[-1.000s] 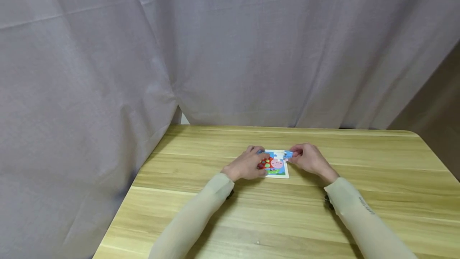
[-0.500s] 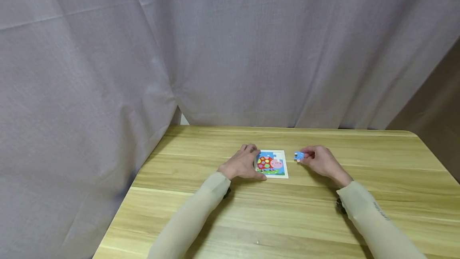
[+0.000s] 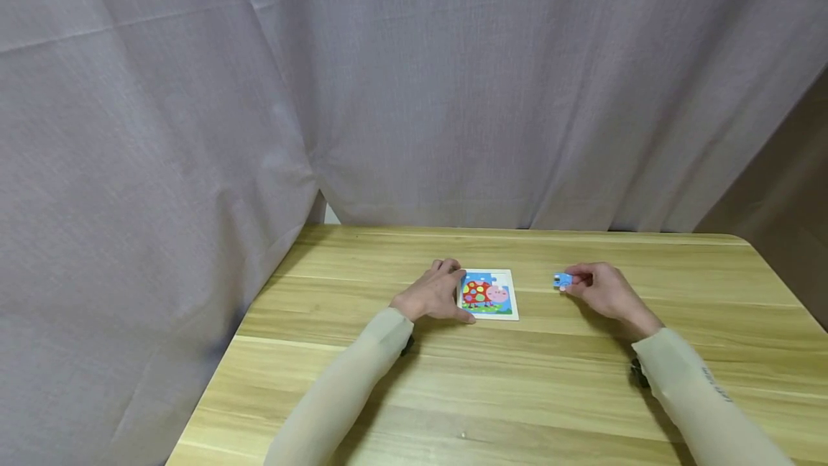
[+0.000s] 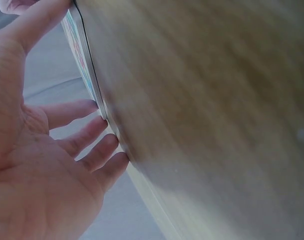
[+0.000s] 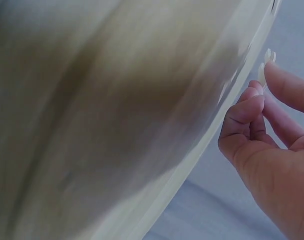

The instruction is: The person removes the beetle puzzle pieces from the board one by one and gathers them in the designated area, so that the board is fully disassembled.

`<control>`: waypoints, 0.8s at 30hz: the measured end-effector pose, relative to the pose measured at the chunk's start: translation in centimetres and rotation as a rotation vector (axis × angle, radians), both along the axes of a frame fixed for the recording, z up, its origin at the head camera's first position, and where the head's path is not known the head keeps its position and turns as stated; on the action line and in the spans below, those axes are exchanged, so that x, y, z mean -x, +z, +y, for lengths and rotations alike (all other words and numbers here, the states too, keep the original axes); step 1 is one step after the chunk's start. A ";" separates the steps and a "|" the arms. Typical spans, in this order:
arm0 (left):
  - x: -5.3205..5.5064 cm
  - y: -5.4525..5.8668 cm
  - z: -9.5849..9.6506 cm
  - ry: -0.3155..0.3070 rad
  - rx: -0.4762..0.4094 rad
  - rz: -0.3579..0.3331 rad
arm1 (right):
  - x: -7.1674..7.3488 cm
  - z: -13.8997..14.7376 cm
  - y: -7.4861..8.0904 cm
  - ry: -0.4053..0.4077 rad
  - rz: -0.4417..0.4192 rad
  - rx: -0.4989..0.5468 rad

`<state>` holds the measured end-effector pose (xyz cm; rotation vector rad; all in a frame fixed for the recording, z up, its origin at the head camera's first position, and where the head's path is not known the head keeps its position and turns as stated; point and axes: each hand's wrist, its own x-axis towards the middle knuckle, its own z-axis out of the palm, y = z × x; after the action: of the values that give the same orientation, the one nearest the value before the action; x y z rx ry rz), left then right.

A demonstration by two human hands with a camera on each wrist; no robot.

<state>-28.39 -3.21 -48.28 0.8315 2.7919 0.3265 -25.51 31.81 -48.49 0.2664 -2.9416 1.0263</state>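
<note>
A small square jigsaw puzzle in a white frame lies flat on the table, picturing a red, spotted ladybird with a pink face. White backing shows in its upper right corner. My left hand is spread along the frame's left side, thumb at the near left corner and index finger by the far left one. In the left wrist view, fingertips rest close along the frame's edge. To the right of the puzzle, my right hand pinches a blue puzzle piece between thumb and fingers. The piece's pale edge appears in the right wrist view.
The light wooden table has its far edge just beyond both hands. A grey curtain hangs behind it and along the left side. A tiny pale speck lies near the front.
My right hand has drawn the blue puzzle piece away from the puzzle's upper right corner, moving rightward. My left hand has slid slightly left, off the picture to the frame's left side.
</note>
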 end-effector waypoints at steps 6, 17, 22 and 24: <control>0.1 -0.1 0.1 -0.001 0.001 0.003 | -0.1 1.4 0.0 -0.009 0.013 -0.020; 0.3 -0.3 0.2 -0.002 0.009 0.016 | 0.1 3.2 -0.4 -0.010 0.037 -0.056; 0.3 -0.3 0.2 0.003 0.009 0.010 | 0.3 3.8 -0.6 -0.007 0.037 -0.062; 0.3 -0.3 0.2 0.006 0.011 0.008 | 0.3 4.0 -0.6 -0.006 0.036 -0.064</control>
<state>-28.69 -2.97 -48.56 0.8245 2.8013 0.3099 -25.79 35.78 -49.09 0.2740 -2.9450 0.9174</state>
